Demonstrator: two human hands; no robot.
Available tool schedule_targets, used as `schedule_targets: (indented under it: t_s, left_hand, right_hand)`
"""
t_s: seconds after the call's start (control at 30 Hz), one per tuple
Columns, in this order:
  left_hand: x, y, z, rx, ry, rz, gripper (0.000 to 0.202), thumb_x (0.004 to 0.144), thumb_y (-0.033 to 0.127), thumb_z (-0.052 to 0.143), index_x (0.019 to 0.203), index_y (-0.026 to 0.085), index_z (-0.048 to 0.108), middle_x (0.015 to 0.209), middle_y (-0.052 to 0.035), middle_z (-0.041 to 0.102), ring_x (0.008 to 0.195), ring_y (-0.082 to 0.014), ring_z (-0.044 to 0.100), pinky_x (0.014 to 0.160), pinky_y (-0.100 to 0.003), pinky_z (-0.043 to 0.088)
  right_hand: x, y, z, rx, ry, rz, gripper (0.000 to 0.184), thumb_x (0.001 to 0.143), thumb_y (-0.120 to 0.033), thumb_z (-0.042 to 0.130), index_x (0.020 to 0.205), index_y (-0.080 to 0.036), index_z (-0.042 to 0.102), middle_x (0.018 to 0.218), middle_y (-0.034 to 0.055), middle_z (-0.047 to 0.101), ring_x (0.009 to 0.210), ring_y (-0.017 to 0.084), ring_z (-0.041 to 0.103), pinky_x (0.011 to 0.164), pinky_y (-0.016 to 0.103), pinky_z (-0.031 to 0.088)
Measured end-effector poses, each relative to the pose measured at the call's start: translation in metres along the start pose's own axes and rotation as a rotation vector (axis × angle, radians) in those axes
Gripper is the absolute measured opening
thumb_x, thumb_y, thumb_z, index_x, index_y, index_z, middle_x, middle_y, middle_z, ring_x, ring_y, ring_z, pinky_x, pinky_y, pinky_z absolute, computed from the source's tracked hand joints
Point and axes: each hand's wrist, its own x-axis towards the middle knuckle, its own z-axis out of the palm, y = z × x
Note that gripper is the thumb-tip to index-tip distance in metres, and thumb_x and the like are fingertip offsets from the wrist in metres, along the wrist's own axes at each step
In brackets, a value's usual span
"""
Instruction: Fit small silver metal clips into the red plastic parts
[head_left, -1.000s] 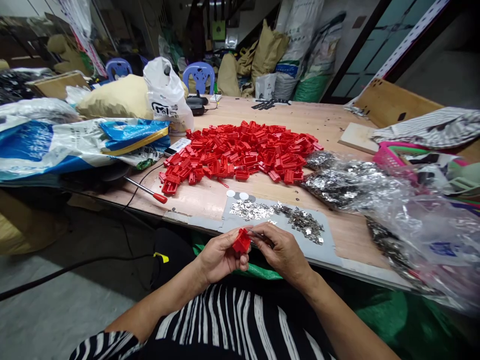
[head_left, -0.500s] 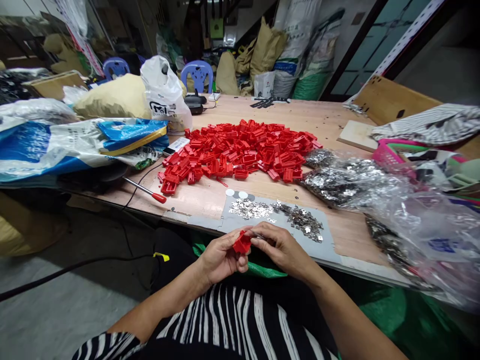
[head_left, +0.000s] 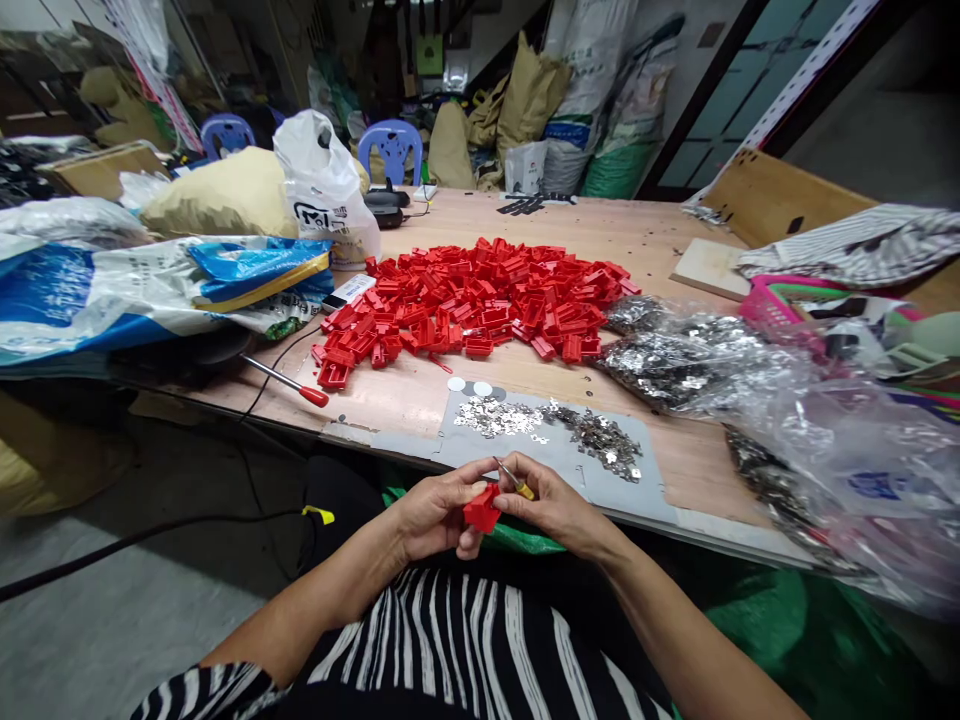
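Note:
Over my lap, my left hand is closed around a small red plastic housing, gripping it between thumb and fingers. My right hand is closed on a small screwdriver-like tool with a yellow handle and a thin metal shaft. Its shaft points up and left, above the housing. The right thumb reaches the housing's right side. Just beyond the hands, a grey mat on the table bears a heap of shiny metal pieces and a darker heap.
A large pile of red housings covers the table's middle. Clear bags of metal parts lie at right, near a pink basket. A red-handled lever juts out at left, below printed sacks. A black cable crosses the left side.
The tool in my right hand has turned, so its yellow handle and thin shaft now show. The housing has dropped slightly lower in my left hand, and the view has shifted a little.

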Motion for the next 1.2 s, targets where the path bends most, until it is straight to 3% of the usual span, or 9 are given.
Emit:
schedule_targets:
  t_s: [0.13,0.23,0.33,0.4,0.53,0.63,0.77,0.87,1.2]
  left_hand:
    - [0.001,0.002,0.002,0.056,0.058,0.002,0.059,0.083,0.035,0.061,0.137,0.023,0.041,0.059,0.0019,0.057,0.040,-0.0099,0.050,0.043,-0.021,0.039]
    - [0.004,0.003,0.006,0.220,0.164,0.073,0.056,0.087,0.047,0.053,0.137,0.023,0.043,0.062,0.0003,0.057,0.044,-0.0104,0.053,0.046,-0.022,0.041]
    - [0.004,0.003,0.009,0.507,0.309,0.274,0.052,0.085,0.051,0.054,0.128,0.023,0.055,0.089,-0.0064,0.062,0.061,-0.0113,0.058,0.053,-0.022,0.043]
    - [0.003,0.002,0.010,0.715,0.326,0.439,0.047,0.078,0.043,0.066,0.121,0.025,0.062,0.110,-0.0083,0.058,0.076,-0.0136,0.058,0.060,-0.022,0.045]
    - [0.003,-0.003,0.012,0.924,0.376,0.653,0.033,0.076,0.031,0.070,0.108,0.023,0.068,0.107,-0.0081,0.063,0.093,-0.0194,0.057,0.076,-0.027,0.046]
    - [0.004,-0.004,0.008,0.831,0.449,0.620,0.031,0.080,0.033,0.066,0.108,0.020,0.065,0.100,-0.0072,0.066,0.092,-0.0199,0.059,0.079,-0.028,0.045]
    - [0.003,-0.002,0.003,0.603,0.433,0.534,0.036,0.081,0.035,0.064,0.112,0.017,0.059,0.094,-0.0059,0.067,0.082,-0.0174,0.060,0.068,-0.025,0.046]
    - [0.001,0.000,0.001,0.504,0.429,0.527,0.038,0.079,0.035,0.066,0.111,0.015,0.059,0.093,-0.0065,0.068,0.081,-0.0167,0.061,0.067,-0.024,0.046]
    - [-0.003,-0.002,-0.009,0.393,0.474,0.536,0.037,0.078,0.034,0.068,0.108,0.014,0.059,0.096,-0.0076,0.069,0.082,-0.0170,0.065,0.068,-0.024,0.048]
  right_hand:
    - [-0.002,0.007,0.002,0.052,0.037,0.003,0.033,0.078,-0.045,0.066,0.076,-0.019,0.046,0.071,-0.0043,0.044,0.066,0.010,0.040,0.059,0.023,0.036]
    - [-0.003,0.014,-0.002,0.110,0.082,0.057,0.033,0.077,-0.047,0.066,0.080,-0.020,0.047,0.067,-0.0060,0.044,0.054,0.008,0.035,0.049,0.021,0.029]
    - [-0.005,0.021,-0.007,0.152,0.155,0.134,0.034,0.078,-0.048,0.065,0.085,-0.021,0.045,0.061,-0.0092,0.039,0.044,0.005,0.024,0.041,0.020,0.016]
    - [-0.005,0.024,-0.007,0.126,0.211,0.133,0.034,0.078,-0.048,0.064,0.085,-0.021,0.045,0.060,-0.0098,0.038,0.043,0.005,0.023,0.041,0.020,0.016]
    - [-0.002,0.023,-0.004,-0.028,0.202,0.071,0.029,0.081,-0.047,0.061,0.083,-0.020,0.049,0.062,-0.0073,0.046,0.048,0.007,0.036,0.045,0.021,0.027]
    - [0.005,0.017,-0.011,-0.298,0.247,0.032,0.023,0.087,-0.042,0.053,0.083,-0.020,0.055,0.066,-0.0032,0.054,0.059,0.011,0.049,0.055,0.023,0.038]
    - [0.020,0.014,-0.032,-0.851,0.456,-0.032,0.012,0.087,-0.027,0.052,0.087,-0.020,0.061,0.085,0.0039,0.065,0.077,0.019,0.058,0.068,0.030,0.043]
    - [0.032,0.015,-0.040,-1.099,0.485,-0.050,0.014,0.086,-0.020,0.051,0.095,-0.020,0.062,0.098,0.0081,0.066,0.087,0.022,0.061,0.073,0.032,0.045]
    - [0.049,0.012,-0.040,-1.204,0.394,0.026,0.006,0.085,-0.020,0.055,0.083,-0.021,0.060,0.088,0.0048,0.066,0.083,0.020,0.061,0.069,0.029,0.042]
